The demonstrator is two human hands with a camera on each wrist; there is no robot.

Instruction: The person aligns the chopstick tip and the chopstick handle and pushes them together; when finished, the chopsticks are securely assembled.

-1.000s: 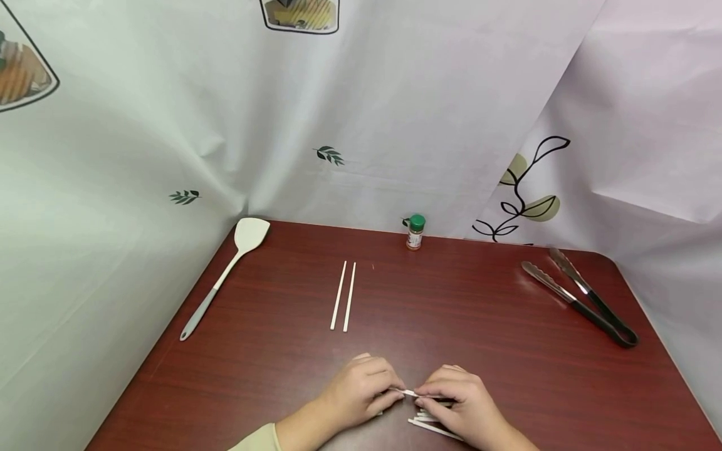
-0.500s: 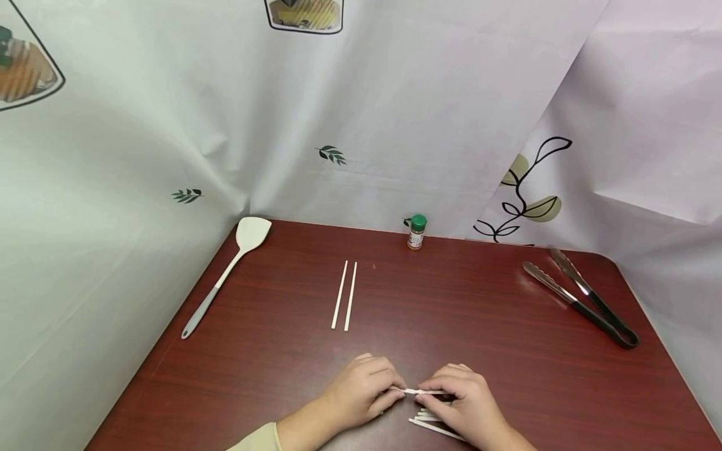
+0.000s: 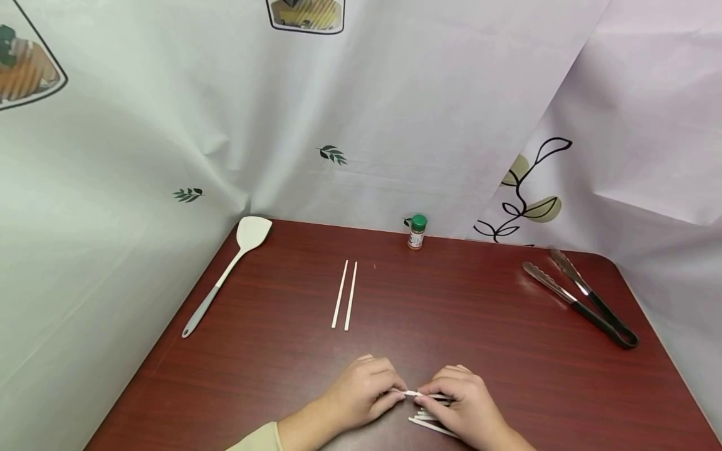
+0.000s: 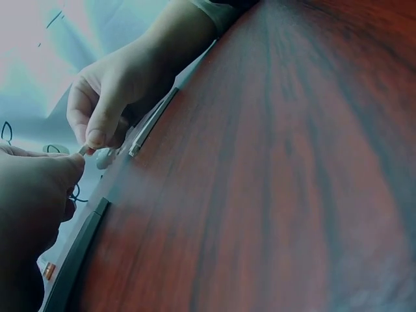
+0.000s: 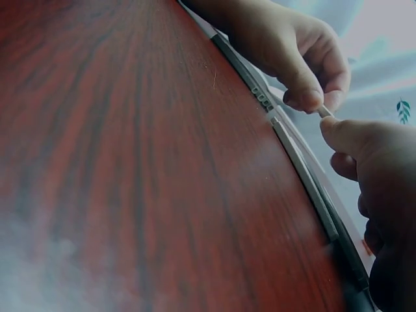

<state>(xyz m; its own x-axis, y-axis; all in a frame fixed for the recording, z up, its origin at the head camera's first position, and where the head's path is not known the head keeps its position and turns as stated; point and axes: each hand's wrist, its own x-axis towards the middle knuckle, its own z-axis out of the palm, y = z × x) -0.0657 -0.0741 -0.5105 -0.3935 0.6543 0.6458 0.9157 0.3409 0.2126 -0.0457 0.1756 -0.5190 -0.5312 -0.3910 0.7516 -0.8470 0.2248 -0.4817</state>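
Observation:
A thin white stick (image 3: 412, 393) spans the small gap between my two hands, above the near part of the table. My left hand (image 3: 363, 389) pinches its left end between thumb and fingers. Its right part is pinched by my right hand (image 3: 464, 404), with a length showing past the fingers. Several more white sticks (image 3: 431, 427) lie on the table beneath and beside the right hand, which partly covers them. In the right wrist view, thumb and fingertips meet on the short visible piece of the held stick (image 5: 324, 111).
Two long white sticks (image 3: 350, 297) lie parallel on the reddish-brown table (image 3: 254, 376) ahead of my hands. A white spatula (image 3: 234, 263) lies at left. A green-capped spice jar (image 3: 416, 233) stands at the back, and metal tongs (image 3: 586, 300) with dark handles lie at right.
Both hands keep nearly the same place and grip. The fingertips and the stick between them shift only slightly; the things on the table stay where they were.

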